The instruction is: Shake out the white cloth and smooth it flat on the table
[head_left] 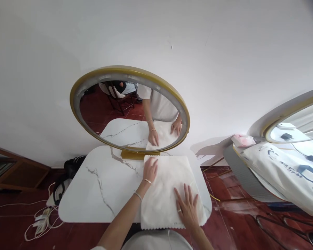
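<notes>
A white cloth [169, 173] with a scalloped edge lies spread near the right end of the marble-patterned table [94, 194]. Its near edge reaches the table's front. My left hand [150, 169] rests on the cloth's far left corner, fingers stretched forward and slightly bent. Flat on the near right part of the same cloth is my right hand [188, 207], its fingers spread and a ring on one. Neither hand appears to grip the cloth. Both hands and the cloth also show in the oval mirror [114, 114] behind.
The mirror's gold base [127, 153] stands at the table's back edge, against the wall. On the right, a second table holds a white printed bag [284, 173], a tissue pack [243, 140] and another mirror [276, 130]. Cables and a power strip [43, 220] lie on the floor at left.
</notes>
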Demonstrator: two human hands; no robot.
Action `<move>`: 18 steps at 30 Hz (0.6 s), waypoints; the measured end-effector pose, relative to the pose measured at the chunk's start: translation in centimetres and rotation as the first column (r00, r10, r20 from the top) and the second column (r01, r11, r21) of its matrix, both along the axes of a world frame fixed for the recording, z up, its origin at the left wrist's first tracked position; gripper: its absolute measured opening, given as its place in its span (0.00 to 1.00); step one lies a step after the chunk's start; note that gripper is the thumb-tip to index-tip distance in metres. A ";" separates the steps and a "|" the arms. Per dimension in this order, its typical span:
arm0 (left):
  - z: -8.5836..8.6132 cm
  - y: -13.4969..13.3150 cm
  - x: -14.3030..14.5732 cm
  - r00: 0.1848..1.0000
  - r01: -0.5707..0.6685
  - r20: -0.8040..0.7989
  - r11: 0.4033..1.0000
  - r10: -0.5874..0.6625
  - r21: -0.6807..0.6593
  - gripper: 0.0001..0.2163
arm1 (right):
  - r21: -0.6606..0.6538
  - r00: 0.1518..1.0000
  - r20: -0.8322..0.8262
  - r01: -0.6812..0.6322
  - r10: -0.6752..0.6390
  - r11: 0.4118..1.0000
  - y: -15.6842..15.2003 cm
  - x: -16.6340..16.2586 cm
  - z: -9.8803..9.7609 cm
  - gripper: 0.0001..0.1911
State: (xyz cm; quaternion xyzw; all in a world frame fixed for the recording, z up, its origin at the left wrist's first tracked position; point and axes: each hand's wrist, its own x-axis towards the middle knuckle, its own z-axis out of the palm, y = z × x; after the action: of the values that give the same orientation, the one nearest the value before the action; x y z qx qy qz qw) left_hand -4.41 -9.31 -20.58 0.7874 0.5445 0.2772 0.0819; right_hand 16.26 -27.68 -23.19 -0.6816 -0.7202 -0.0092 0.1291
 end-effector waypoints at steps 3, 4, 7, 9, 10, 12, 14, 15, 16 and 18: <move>-0.6 -1.4 1.2 0.976 0.202 -0.084 0.979 -0.202 -0.016 0.23 | -0.046 0.987 0.015 -0.157 0.158 0.987 0.4 -0.4 0.2 0.31; -0.8 -1.6 1.2 0.971 0.213 -0.109 0.977 -0.214 -0.026 0.25 | -0.052 0.980 0.016 -0.195 0.196 0.979 0.5 -0.5 0.3 0.30; -1.3 -1.4 0.0 0.964 0.164 -0.202 0.985 -0.172 -0.059 0.30 | -0.054 0.966 0.008 -0.259 0.259 0.964 0.7 -1.3 0.9 0.32; -1.5 -1.1 -1.7 0.955 0.130 -0.259 0.990 -0.142 -0.060 0.32 | -0.054 0.943 -0.009 -0.332 0.332 0.942 0.7 -2.2 1.4 0.32; -1.5 -1.0 -2.8 0.953 0.114 -0.275 0.992 -0.124 -0.053 0.32 | -0.057 0.926 -0.023 -0.378 0.377 0.924 0.8 -2.8 1.7 0.33; -1.7 -0.8 -4.9 0.949 0.087 -0.301 0.995 -0.094 -0.038 0.32 | -0.072 0.888 -0.062 -0.459 0.455 0.885 0.8 -4.2 2.0 0.33; -1.9 -0.8 -7.2 0.940 0.065 -0.333 0.997 -0.073 -0.035 0.32 | -0.094 0.857 -0.111 -0.514 0.504 0.853 1.0 -5.9 2.1 0.34; -2.0 -0.8 -8.4 0.935 0.055 -0.350 0.998 -0.064 -0.035 0.32 | -0.107 0.845 -0.138 -0.531 0.517 0.841 1.1 -6.9 2.1 0.34; -2.1 -0.8 -9.8 0.929 0.045 -0.365 0.998 -0.055 -0.035 0.32 | -0.121 0.833 -0.164 -0.548 0.528 0.828 1.3 -8.0 2.1 0.34; -2.3 -0.8 -12.7 0.921 0.025 -0.388 0.999 -0.034 -0.029 0.31 | -0.154 0.808 -0.214 -0.582 0.548 0.798 1.8 -10.3 2.1 0.34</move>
State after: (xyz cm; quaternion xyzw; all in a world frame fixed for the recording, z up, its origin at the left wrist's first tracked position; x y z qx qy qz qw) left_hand -17.15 -10.15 -22.84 0.8337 0.5413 0.1081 -0.0140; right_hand 5.96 -25.87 -21.13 -0.4431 -0.8751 0.1610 0.1096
